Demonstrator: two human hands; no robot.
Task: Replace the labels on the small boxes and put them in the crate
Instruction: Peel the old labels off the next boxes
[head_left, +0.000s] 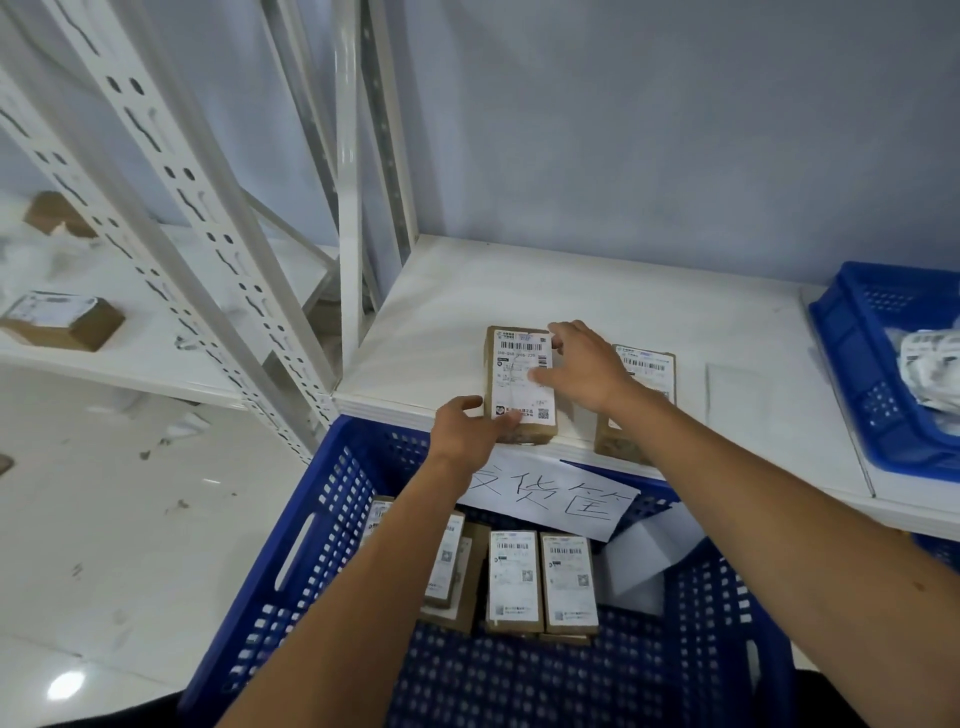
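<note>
The crate (322, 519) at the bottom is blue with rows of little holes, the small box (530, 434) in the middle is brown, its label (519, 374) is white with black bars, the shelf (467, 291) is white, and the wall (675, 130) up top is pale grey-blue.

a small box (511, 384) lies on the shelf (441, 312) near its front edge, and a second box (647, 364) lies just to its right. below and before this shelf stands the crate (322, 519), with several boxes (514, 582) side by side in it and a paper sheet (561, 501) on its far wall. another crate (857, 364) sits on the shelf at the far right. one more box (62, 322) lies on the left shelf (156, 358).
</note>
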